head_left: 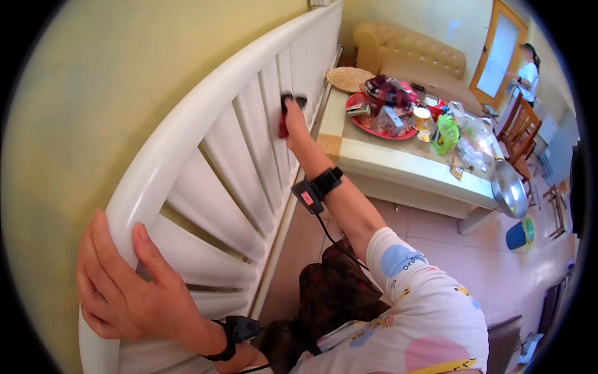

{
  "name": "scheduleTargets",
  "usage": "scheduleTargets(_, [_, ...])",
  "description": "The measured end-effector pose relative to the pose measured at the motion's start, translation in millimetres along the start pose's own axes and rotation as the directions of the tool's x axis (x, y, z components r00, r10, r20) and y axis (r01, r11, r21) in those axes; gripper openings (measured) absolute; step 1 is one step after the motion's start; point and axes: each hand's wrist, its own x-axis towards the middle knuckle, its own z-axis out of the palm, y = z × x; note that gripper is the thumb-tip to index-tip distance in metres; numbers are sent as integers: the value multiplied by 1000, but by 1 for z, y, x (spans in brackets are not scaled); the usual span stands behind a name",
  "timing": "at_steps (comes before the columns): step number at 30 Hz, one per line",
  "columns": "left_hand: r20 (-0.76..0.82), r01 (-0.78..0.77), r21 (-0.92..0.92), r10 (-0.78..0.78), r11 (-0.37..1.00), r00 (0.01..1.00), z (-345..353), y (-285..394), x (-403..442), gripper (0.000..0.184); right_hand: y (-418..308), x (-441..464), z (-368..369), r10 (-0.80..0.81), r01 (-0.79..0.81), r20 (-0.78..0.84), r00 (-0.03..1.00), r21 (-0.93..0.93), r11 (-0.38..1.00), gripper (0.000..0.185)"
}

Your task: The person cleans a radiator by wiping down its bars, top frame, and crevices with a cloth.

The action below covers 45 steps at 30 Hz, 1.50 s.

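Note:
My left hand (134, 287) rests over the thick rounded top rail of a white slatted railing (180, 131), fingers on the wall side and thumb on the near side. Farther along, my right hand (295, 121) reaches down to the railing's upright slats. It is closed on a dark red and black object (284, 116), which is held against or close to the slats. Blur and the hand hide what kind of object it is. Both wrists carry black straps with small devices, and a cable runs from each.
Right of the railing stands a table (398, 165) with a red tray (374, 129), a green bag (445, 134), a woven mat (349, 79) and a metal bowl (509, 188). Behind it is a tan sofa (411, 50). A person (529, 75) stands near the door. A blue bucket (516, 237) sits on the tiles.

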Motion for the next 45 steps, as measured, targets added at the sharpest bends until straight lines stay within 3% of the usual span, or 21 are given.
scheduleTargets(1, [-7, 11, -12, -11, 1000, 1000, 0, 1, 0, 33, -29, 1, 20, -213, 213, 17, 977, -162, 964, 35])
scheduleTargets(2, [19, 31, -46, -30, 998, 999, 0, 0, -1, 31, -56, -5, 37, -339, 338, 24, 941, -159, 928, 48])
scheduleTargets(3, [47, 48, -76, -44, 996, 998, 2, -1, -3, 30, -72, 1, 48, -431, 433, 40, 901, -62, 899, 48])
scheduleTargets(6, [84, 55, 0, -55, 998, 995, 3, -2, -4, 30, -80, 8, 47, -293, 307, 105, 950, -155, 939, 49])
scheduleTargets(7, [94, 40, 7, -40, 999, 995, 3, 0, -5, 30, -59, 14, 41, -548, 558, 113, 829, -240, 794, 48])
scheduleTargets(9, [64, 6, 137, -15, 991, 998, 0, 3, -4, 27, -24, 23, 30, -795, 767, 108, 597, -366, 527, 43])
scheduleTargets(11, [10, -21, 128, 20, 992, 1000, 12, -4, -9, 25, -4, 29, 20, -780, 730, 14, 626, -365, 578, 41])
scheduleTargets(13, [-42, -39, 115, 44, 993, 998, 16, -7, -9, 24, 35, 63, 4, -719, 641, -200, 665, -341, 688, 42])
scheduleTargets(17, [-126, -109, 115, 123, 987, 984, 19, -5, -4, 23, 74, 74, -26, -683, 642, -130, 719, -252, 724, 44])
scheduleTargets(19, [-150, -176, 90, 188, 980, 971, 20, -3, -4, 23, 92, 66, -32, -604, 524, -270, 750, -315, 791, 43])
scheduleTargets(25, [-209, -249, -22, 239, 968, 948, 27, -13, -1, 21, 178, 71, -80, -433, 317, -348, 831, -342, 885, 50])
scheduleTargets(27, [-238, -262, 83, 274, 962, 932, 31, -17, 0, 21, 210, 56, -100, -233, 102, -334, 913, -366, 925, 54])
scheduleTargets(29, [-248, -326, 27, 322, 945, 914, 40, -34, 6, 21, 234, 27, -108, -197, 47, -336, 921, -406, 913, 55])
scheduleTargets(31, [-273, -365, -25, 345, 931, 898, 43, -39, 8, 21, 223, -5, -106, -219, 44, -211, 953, -617, 785, 54])
scheduleTargets(33, [-277, -345, 45, 344, 937, 897, 44, -38, 5, 23, 215, -40, -109, -171, 40, -157, 973, -615, 788, 54])
scheduleTargets(35, [-249, -280, 99, 297, 955, 922, 42, -33, 3, 26, 201, -81, -102, 15, -74, -118, 993, -516, 853, 54])
scheduleTargets(36, [-221, -225, 127, 249, 966, 943, 40, -29, 0, 28, 207, -99, -103, 79, -102, -64, 995, -618, 780, 54])
scheduleTargets(39, [-205, -155, 211, 199, 965, 958, 43, -29, -5, 34, 224, -164, -88, -40, 19, -21, 999, -609, 793, 49])
scheduleTargets(40, [-215, -173, 232, 224, 957, 951, 44, -31, -5, 34, 231, -177, -88, 72, 14, 117, 991, -607, 794, 50])
scheduleTargets(43, [-202, -224, 221, 269, 949, 942, 31, -26, -8, 28, 234, -251, -76, 96, -19, 92, 991, -614, 789, 51])
scheduleTargets(45, [-107, -247, 208, 273, 946, 956, 14, -20, -13, 30, 251, -278, -77, 176, -22, 204, 963, -590, 807, 52])
